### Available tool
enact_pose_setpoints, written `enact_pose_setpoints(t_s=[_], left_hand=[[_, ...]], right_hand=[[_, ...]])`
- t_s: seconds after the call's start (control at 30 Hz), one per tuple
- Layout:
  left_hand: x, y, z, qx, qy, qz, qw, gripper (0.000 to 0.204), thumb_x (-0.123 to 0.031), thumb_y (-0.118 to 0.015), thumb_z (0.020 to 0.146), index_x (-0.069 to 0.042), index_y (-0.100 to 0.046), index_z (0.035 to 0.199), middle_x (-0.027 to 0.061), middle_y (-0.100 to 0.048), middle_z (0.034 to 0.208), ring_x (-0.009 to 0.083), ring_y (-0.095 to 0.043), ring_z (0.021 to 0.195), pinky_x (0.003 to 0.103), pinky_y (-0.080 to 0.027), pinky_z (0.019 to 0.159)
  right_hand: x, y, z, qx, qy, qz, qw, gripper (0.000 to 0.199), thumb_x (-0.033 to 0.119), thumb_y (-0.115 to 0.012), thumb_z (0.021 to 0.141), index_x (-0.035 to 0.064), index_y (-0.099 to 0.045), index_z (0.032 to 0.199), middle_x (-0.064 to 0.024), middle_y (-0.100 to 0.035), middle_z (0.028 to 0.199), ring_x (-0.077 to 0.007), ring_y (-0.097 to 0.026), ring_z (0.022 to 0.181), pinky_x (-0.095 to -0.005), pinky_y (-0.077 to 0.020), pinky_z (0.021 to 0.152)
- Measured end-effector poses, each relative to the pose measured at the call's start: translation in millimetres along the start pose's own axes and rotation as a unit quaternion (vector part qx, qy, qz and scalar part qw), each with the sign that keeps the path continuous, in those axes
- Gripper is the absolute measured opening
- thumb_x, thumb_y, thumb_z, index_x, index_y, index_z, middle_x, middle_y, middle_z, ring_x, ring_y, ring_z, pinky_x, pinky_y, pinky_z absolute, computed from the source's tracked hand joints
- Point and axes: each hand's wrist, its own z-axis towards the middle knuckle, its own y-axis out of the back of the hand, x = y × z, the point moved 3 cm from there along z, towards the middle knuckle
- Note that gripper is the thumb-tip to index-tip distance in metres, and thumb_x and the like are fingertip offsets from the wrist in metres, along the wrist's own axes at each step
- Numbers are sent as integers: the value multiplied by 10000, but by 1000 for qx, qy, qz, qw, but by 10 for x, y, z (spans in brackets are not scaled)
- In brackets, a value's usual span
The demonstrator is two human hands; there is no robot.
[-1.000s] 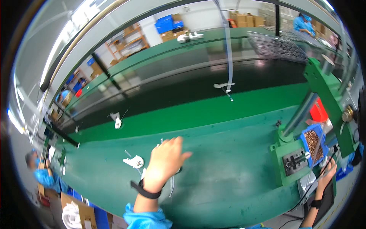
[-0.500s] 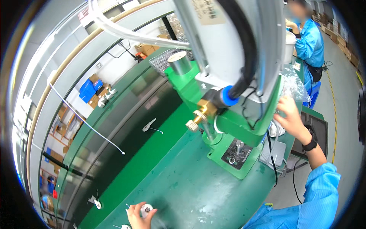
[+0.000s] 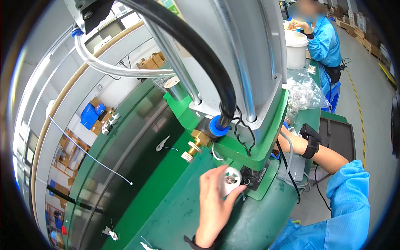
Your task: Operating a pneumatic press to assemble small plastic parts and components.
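Observation:
My left hand (image 3: 214, 196) pinches a small white round plastic part (image 3: 231, 180) between thumb and fingers; metal shows in the part's middle. It holds the part just in front of the black plate (image 3: 255, 177) on the base of a green bench press (image 3: 260, 146). My right hand (image 3: 289, 141) reaches behind the press's right side, near a clear plastic bag of small parts (image 3: 302, 96). The press hides its fingers, so what they touch cannot be seen.
A brass valve (image 3: 196, 143) and a thick black hose (image 3: 208, 54) stick out from the press. On the left runs a green conveyor belt (image 3: 146, 200) with several white parts. Beyond the bag stand a white bucket (image 3: 296, 50) and a co-worker in blue (image 3: 327, 46).
My left hand has moved right and away from me, bringing the white part to the press base. My right hand has gone from beside the press to behind it. The view has shifted.

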Motion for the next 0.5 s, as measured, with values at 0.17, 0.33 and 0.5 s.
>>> enact_pose_setpoints(t_s=[0.17, 0.33, 0.5], left_hand=[[32, -377, 200, 29, 22, -31, 999, 460, -220, -719, 688, -15, -480, 1024, 172, -589, 797, 322, -584, 660, 372, -460, 575], [9, -472, 259, 31, -19, 46, 998, 399, -273, -664, 727, -20, -482, 976, 189, -592, 683, 357, -585, 601, 417, -450, 507], [-5, -464, 299, 44, 36, 60, 997, 396, -320, -665, 706, -27, -523, 932, 194, -598, 675, 358, -590, 620, 423, -459, 521]], right_hand=[[104, 277, -29, 18, -41, 14, 999, 91, 151, -558, 673, 90, -570, 739, -48, -539, 797, -230, -485, 830, -355, -348, 648], [175, 553, -44, -71, -103, 125, 984, 143, 170, -614, 668, 87, -566, 774, -68, -559, 758, -265, -522, 817, -384, -392, 685], [256, 804, -126, -204, -70, 197, 956, 159, 125, -645, 674, 15, -610, 785, -103, -582, 688, -248, -537, 636, -338, -427, 577]])
